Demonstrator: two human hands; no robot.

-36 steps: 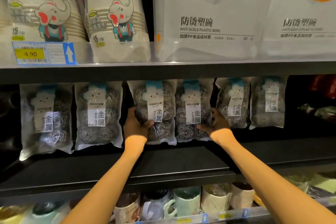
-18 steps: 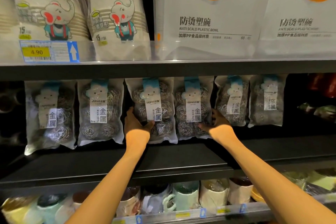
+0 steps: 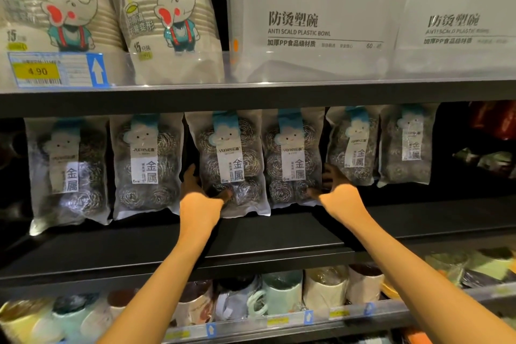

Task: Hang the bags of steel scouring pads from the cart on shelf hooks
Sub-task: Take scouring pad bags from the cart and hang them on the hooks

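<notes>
Steel-pad bags (image 3: 146, 165) hang across mid-frame; my left hand (image 3: 199, 198) fingers (image 3: 190, 176) clamp the third bag (image 3: 231, 148) low down, my right hand (image 3: 339, 197) the fourth bag (image 3: 293, 148), so I should level both gently without tugging.

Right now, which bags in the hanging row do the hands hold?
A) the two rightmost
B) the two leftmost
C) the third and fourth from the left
C: the left hand holds the third bag and the right hand holds the fourth bag.
</notes>
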